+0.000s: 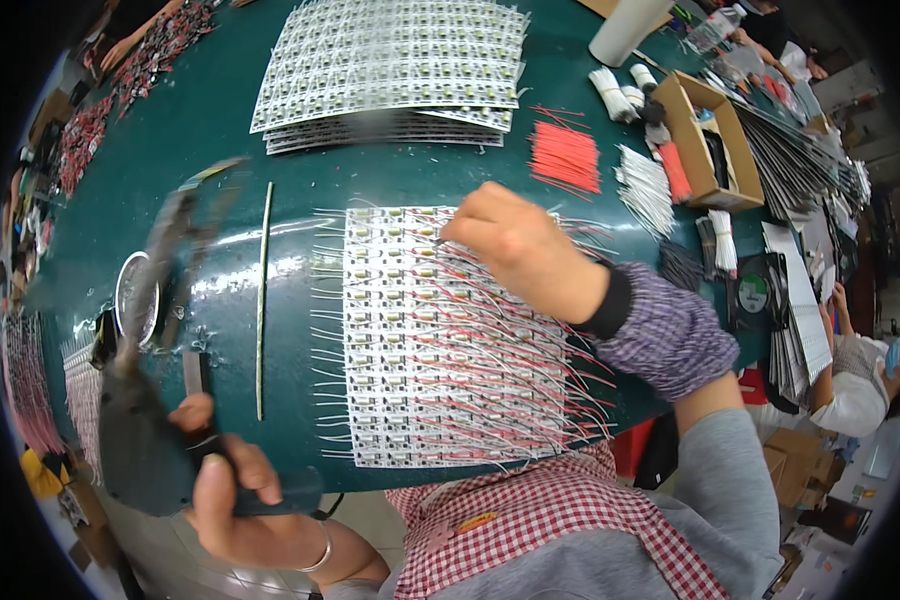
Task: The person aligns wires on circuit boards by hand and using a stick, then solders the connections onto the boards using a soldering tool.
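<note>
A white sheet of small circuit boards (370, 300) lies on the table before me, with thin red and white wires (510, 370) fanning out across its right half. My right hand (520, 250) is closed in a pinch over its upper part, fingertips at a thin wire near the solder pads; the wire is mostly hidden. To the left, my left hand (235, 490) grips a dark soldering gun (145, 440) by its handle. The gun's long front end points up and away, smeared by motion, apart from the sheet.
Stacked circuit-board sheets (390, 70) lie at the far middle. Red wires (565, 158), white wires (645, 190) and a cardboard box (715, 140) are at the right. A thin rod (264, 300) and a round dish (135, 300) lie left. Other people sit around the table.
</note>
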The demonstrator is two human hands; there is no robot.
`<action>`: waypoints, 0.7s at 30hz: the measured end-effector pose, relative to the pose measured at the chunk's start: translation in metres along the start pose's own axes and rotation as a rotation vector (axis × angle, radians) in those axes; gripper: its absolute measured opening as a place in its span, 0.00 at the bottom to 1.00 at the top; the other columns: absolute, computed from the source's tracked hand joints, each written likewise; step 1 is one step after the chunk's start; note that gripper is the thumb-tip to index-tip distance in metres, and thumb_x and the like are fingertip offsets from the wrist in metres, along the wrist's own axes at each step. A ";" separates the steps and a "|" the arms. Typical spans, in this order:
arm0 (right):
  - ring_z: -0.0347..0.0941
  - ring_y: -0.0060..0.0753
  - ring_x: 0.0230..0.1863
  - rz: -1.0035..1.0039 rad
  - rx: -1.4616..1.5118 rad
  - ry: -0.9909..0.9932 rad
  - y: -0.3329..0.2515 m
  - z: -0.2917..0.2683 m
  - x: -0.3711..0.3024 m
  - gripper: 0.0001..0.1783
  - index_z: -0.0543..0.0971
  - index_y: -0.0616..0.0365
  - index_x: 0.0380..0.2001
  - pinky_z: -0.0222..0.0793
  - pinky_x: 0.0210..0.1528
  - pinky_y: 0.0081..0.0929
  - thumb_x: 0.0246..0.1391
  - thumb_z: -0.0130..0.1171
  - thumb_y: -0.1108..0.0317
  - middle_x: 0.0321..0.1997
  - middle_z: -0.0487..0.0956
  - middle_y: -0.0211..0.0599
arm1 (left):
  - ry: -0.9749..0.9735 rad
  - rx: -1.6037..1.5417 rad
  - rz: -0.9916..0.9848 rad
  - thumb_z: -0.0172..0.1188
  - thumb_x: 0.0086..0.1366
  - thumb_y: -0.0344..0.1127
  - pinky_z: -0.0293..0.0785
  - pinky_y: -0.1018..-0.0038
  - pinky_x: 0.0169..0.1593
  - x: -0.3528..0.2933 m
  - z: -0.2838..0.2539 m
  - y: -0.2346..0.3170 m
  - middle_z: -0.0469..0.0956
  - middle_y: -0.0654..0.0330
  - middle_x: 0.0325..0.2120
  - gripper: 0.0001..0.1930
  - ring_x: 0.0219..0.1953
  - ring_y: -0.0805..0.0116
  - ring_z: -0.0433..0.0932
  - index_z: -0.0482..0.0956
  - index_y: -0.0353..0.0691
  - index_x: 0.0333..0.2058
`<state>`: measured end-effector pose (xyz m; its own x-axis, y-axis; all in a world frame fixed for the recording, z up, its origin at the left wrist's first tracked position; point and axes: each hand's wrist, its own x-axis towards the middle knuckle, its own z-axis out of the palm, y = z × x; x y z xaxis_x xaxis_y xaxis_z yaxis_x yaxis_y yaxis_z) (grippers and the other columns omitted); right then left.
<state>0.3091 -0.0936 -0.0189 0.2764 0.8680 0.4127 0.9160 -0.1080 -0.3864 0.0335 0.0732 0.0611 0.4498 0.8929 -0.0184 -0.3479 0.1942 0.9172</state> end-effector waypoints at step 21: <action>0.70 0.38 0.39 0.014 -0.067 0.027 0.011 0.047 0.017 0.15 0.77 0.68 0.38 0.75 0.37 0.27 0.42 0.58 0.79 0.36 0.72 0.40 | -0.194 0.753 -0.084 0.70 0.54 0.20 0.75 0.79 0.37 0.008 0.040 -0.084 0.83 0.55 0.39 0.20 0.35 0.73 0.80 0.80 0.28 0.47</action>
<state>0.3102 -0.0572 -0.0545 0.2961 0.8528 0.4303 0.9292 -0.1528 -0.3365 0.0994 0.0474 -0.0002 0.6099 0.7869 -0.0939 0.3148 -0.1318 0.9400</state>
